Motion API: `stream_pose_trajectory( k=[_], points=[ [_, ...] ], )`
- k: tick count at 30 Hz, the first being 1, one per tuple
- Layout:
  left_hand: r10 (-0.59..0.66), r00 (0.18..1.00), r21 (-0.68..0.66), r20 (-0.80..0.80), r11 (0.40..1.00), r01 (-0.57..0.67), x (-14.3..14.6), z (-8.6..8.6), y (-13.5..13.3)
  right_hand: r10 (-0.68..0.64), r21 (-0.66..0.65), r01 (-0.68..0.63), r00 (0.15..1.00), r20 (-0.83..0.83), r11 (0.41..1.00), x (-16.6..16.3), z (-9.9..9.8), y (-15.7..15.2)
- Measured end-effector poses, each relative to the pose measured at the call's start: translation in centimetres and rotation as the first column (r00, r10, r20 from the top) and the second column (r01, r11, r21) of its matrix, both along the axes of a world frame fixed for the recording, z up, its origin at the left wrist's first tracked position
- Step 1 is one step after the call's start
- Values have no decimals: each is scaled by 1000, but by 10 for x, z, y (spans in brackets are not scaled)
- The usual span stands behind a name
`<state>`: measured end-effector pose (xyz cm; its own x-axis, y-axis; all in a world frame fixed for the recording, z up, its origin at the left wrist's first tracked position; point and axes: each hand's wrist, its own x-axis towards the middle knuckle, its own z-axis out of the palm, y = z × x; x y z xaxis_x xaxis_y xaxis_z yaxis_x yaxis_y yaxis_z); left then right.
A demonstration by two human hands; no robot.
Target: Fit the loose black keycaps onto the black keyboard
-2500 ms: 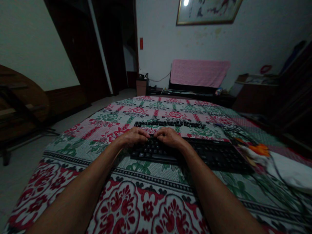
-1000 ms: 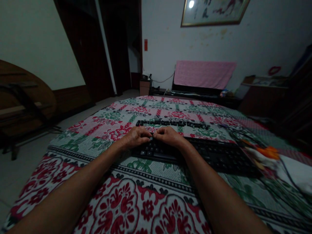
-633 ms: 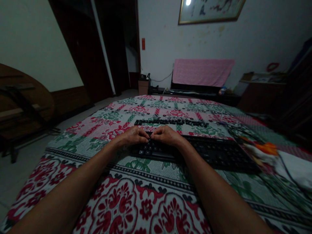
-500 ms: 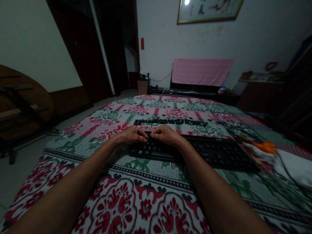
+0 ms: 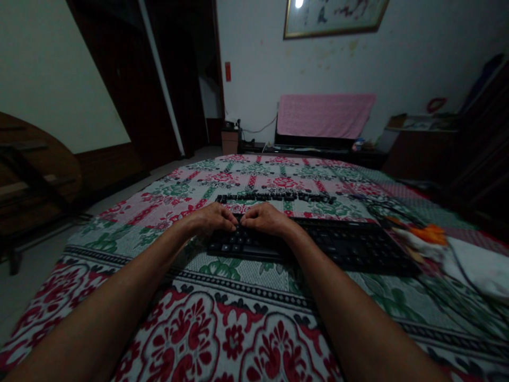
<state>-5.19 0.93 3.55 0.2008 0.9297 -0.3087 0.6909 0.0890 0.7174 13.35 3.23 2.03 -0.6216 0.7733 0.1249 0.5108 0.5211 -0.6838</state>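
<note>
Your left hand (image 5: 214,218) and right hand (image 5: 264,218) bunch their fingers over the long black plastic keyboard (image 5: 340,244), any pinch hidden; it's likely light, stiff, best held by its ends.

Floral cloth (image 5: 234,302) underneath (red, green, white), black keyboard (image 5: 353,245), row of loose black keycaps (image 5: 274,197)

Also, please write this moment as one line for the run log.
left hand: at keyboard, grip unclear | right hand: close beside left hand, grip unclear | loose keys: row beyond keyboard | cloth: under keyboard and keys
</note>
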Motion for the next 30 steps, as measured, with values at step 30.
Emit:
stream_pose_trajectory(
  k=[30],
  points=[
    [1, 997, 41, -83, 999, 3, 5, 3, -1, -67, 67, 63, 996, 56, 996, -10, -1, -4]
  ],
)
